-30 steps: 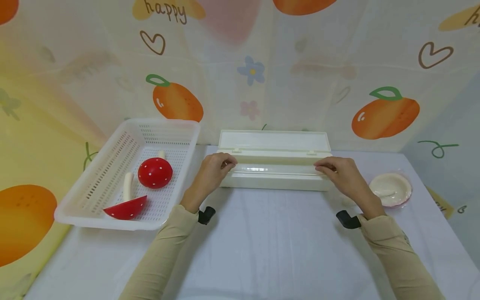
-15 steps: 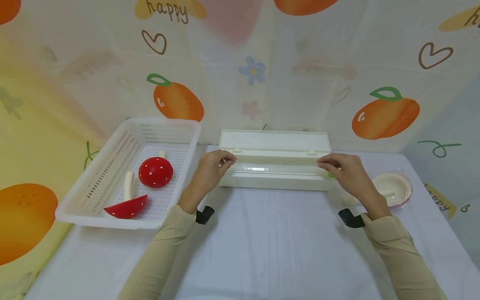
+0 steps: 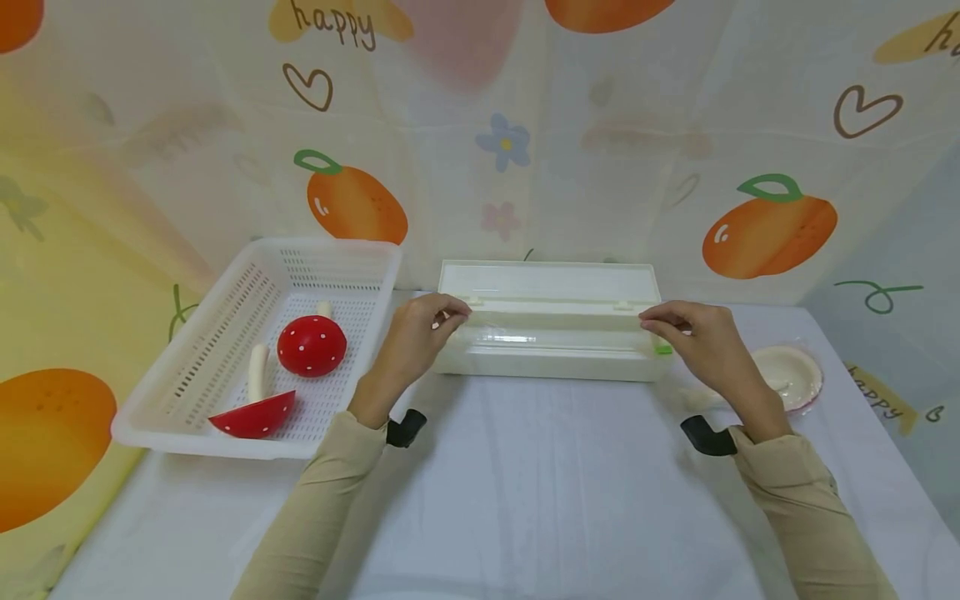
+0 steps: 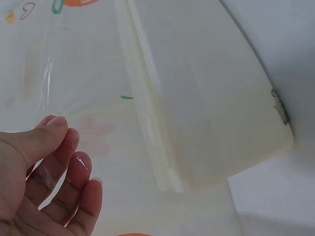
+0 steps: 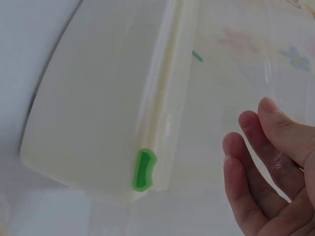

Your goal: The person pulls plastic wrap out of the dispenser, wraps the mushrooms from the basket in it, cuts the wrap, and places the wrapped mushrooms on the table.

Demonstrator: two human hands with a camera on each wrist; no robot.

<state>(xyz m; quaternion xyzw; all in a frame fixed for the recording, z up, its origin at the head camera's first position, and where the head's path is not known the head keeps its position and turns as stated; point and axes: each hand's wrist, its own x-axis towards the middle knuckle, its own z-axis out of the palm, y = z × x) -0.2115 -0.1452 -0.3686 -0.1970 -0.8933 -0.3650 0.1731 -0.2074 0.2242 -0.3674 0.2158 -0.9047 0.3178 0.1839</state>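
Note:
A long cream cling film dispenser [image 3: 551, 367] stands at the back of the table, its lid [image 3: 547, 281] tipped back. Clear cling film [image 4: 47, 86] stretches between my hands above the dispenser. My left hand [image 3: 415, 333] pinches one corner of the film between thumb and index finger at the left end. At the right end, my right hand [image 3: 701, 342] pinches the other corner the same way. A green slide cutter [image 5: 143, 171] sits on the dispenser's right end. The film is so clear that its edges hardly show.
To the left stands a white perforated basket [image 3: 142, 429] with a red spotted toy mushroom [image 3: 311, 346] and a halved-looking one [image 3: 253, 414] in it. Behind my right wrist is a pale round dish [image 3: 798, 375] in clear wrapping. A printed curtain [image 3: 600, 167] hangs right behind the dispenser.
Both hands have risen slightly with the film; the right has also shifted a little to the right, uncovering the green slide cutter. Basket and dispenser stay in place.

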